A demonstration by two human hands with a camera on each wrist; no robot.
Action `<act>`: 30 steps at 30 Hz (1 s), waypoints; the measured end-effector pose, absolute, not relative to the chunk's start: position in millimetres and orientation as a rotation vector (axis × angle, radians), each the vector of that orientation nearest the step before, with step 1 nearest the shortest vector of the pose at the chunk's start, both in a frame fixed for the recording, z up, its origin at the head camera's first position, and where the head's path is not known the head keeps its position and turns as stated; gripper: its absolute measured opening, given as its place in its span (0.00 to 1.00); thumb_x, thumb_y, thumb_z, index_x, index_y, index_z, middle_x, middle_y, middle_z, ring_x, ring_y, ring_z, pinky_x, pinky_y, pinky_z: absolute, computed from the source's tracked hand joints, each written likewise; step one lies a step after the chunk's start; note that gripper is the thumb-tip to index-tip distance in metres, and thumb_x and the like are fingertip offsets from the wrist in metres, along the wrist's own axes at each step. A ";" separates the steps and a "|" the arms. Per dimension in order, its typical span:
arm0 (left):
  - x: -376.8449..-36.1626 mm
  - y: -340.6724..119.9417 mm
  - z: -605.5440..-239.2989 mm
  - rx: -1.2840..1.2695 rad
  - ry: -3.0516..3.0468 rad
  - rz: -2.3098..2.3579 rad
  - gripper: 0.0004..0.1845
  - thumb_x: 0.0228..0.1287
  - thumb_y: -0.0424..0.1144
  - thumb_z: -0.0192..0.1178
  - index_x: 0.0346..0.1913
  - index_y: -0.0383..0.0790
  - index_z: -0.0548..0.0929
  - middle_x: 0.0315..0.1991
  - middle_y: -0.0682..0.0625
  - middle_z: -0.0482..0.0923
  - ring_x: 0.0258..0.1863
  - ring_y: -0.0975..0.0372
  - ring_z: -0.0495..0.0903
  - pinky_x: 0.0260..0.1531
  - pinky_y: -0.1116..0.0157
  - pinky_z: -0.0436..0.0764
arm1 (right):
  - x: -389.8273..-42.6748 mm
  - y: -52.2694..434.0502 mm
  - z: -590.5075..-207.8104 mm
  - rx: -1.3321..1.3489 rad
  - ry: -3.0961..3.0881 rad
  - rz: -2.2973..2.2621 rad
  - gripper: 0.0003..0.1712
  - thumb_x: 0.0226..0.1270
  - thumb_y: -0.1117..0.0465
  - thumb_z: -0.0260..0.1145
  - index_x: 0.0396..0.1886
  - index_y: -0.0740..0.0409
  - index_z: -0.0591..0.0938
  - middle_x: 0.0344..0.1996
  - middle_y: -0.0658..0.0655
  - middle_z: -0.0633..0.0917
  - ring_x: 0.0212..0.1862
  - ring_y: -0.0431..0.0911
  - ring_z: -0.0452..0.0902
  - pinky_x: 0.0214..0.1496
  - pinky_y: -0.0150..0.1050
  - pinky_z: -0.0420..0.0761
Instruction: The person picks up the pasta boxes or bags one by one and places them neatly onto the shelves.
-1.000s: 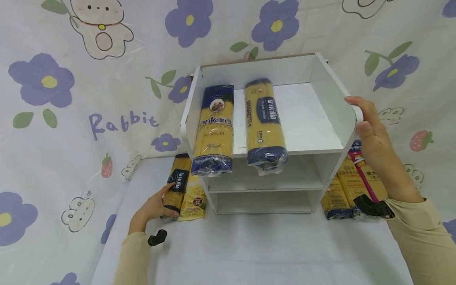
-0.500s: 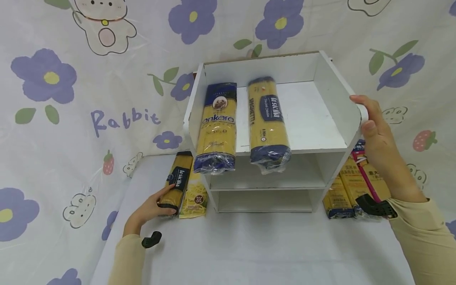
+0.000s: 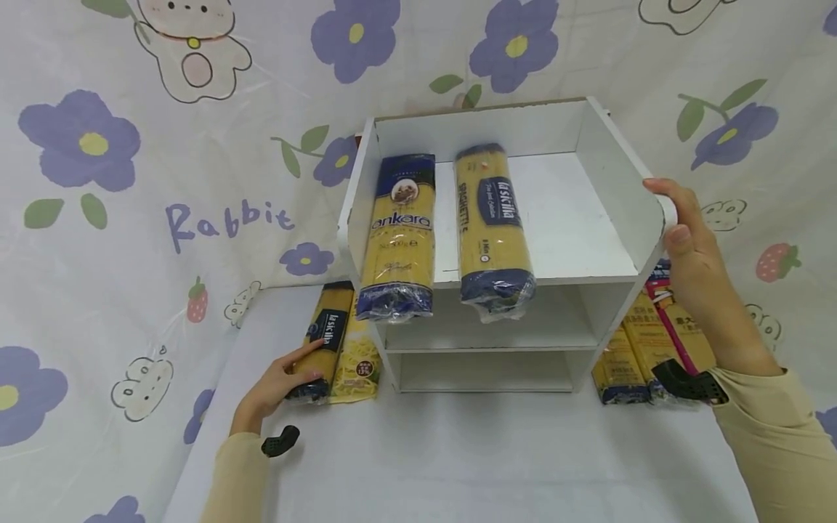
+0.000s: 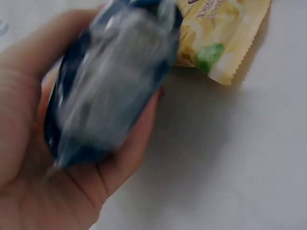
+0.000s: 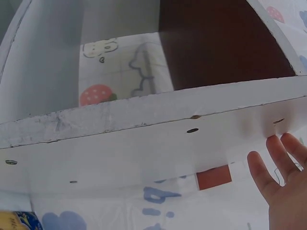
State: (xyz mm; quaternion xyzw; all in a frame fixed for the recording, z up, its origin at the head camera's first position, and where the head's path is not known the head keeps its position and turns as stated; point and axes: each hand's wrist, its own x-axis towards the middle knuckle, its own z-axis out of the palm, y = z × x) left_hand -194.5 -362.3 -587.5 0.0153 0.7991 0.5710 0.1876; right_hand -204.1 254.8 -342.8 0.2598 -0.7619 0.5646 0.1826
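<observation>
In the head view my left hand point(image 3: 275, 385) grips the lower end of a spaghetti pack point(image 3: 330, 327) with a dark blue label, left of the shelf. The left wrist view shows the fingers point(image 4: 132, 158) curled round the pack's blue, crinkled plastic end point(image 4: 115, 81). My right hand point(image 3: 702, 276) holds the front corner of the white shelf unit's right side panel point(image 3: 615, 174), its thumb by the edge. From the right wrist, straight fingertips point(image 5: 273, 143) meet the panel's outer face point(image 5: 144, 158).
An ankara pasta pack point(image 3: 397, 240) and another la sicilia spaghetti pack point(image 3: 493, 225) lie on the top shelf, ends overhanging its front. A yellow noodle pack point(image 3: 356, 363) stands left of the unit. Several pasta packs point(image 3: 644, 349) stand at its right. Patterned cloth point(image 3: 216, 145) hangs behind.
The left hand and the lower end of its spaghetti pack have shifted slightly left. Its thumb has moved up onto the pack's face. The right hand keeps its place on the shelf.
</observation>
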 end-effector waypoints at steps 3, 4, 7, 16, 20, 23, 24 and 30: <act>-195.6 -362.6 -591.4 0.045 2.138 1.686 0.36 0.70 0.42 0.61 0.76 0.63 0.59 0.81 0.48 0.44 0.68 0.53 0.65 0.57 0.69 0.77 | -204.1 255.3 -343.3 0.736 -2.148 1.604 0.38 0.76 0.39 0.50 0.74 0.56 0.59 0.72 0.50 0.61 0.66 0.44 0.62 0.57 0.29 0.70; -195.9 -362.7 -592.3 0.042 2.112 1.705 0.36 0.70 0.41 0.61 0.76 0.63 0.59 0.81 0.48 0.44 0.67 0.55 0.66 0.55 0.70 0.78 | -204.4 255.5 -343.9 0.748 -2.140 1.610 0.37 0.76 0.39 0.50 0.74 0.57 0.59 0.72 0.50 0.61 0.66 0.44 0.62 0.57 0.29 0.70; -195.5 -362.5 -593.3 0.056 2.107 1.714 0.37 0.70 0.39 0.61 0.76 0.62 0.59 0.80 0.47 0.45 0.62 0.61 0.71 0.53 0.71 0.79 | -206.0 256.7 -346.0 0.796 -2.104 1.624 0.36 0.77 0.42 0.50 0.73 0.59 0.58 0.72 0.51 0.62 0.64 0.43 0.63 0.55 0.29 0.71; -190.2 -357.3 -594.2 -0.008 2.163 1.760 0.39 0.66 0.37 0.65 0.76 0.58 0.61 0.73 0.40 0.59 0.56 0.62 0.74 0.51 0.72 0.79 | -208.0 259.1 -348.4 0.827 -2.087 1.623 0.35 0.78 0.44 0.49 0.73 0.61 0.57 0.71 0.51 0.62 0.63 0.43 0.64 0.54 0.29 0.70; -189.3 -353.0 -594.1 -0.068 2.193 1.792 0.39 0.64 0.39 0.67 0.75 0.61 0.63 0.74 0.43 0.58 0.58 0.61 0.71 0.51 0.73 0.78 | -207.0 257.6 -346.9 0.805 -2.118 1.574 0.35 0.79 0.43 0.48 0.73 0.60 0.57 0.71 0.50 0.63 0.62 0.42 0.65 0.54 0.29 0.70; -188.0 -349.9 -589.9 -0.089 2.241 1.812 0.40 0.63 0.39 0.68 0.75 0.61 0.63 0.74 0.43 0.59 0.58 0.62 0.71 0.51 0.74 0.77 | -206.6 256.7 -346.4 0.790 -2.132 1.567 0.35 0.78 0.43 0.48 0.73 0.59 0.57 0.71 0.50 0.63 0.63 0.42 0.65 0.54 0.28 0.70; -187.5 -348.8 -587.3 -0.092 2.259 1.818 0.40 0.63 0.39 0.68 0.75 0.62 0.63 0.74 0.43 0.59 0.57 0.62 0.71 0.51 0.75 0.77 | -206.9 256.8 -346.5 0.794 -2.131 1.569 0.35 0.79 0.43 0.48 0.73 0.60 0.57 0.71 0.50 0.63 0.63 0.42 0.65 0.54 0.29 0.70; -184.3 -337.9 -554.8 -0.038 2.326 1.889 0.40 0.63 0.38 0.68 0.75 0.60 0.62 0.73 0.42 0.60 0.54 0.66 0.75 0.49 0.75 0.79 | -208.4 258.7 -346.6 0.795 -2.138 1.539 0.35 0.79 0.43 0.47 0.73 0.60 0.57 0.71 0.49 0.63 0.63 0.42 0.65 0.54 0.28 0.70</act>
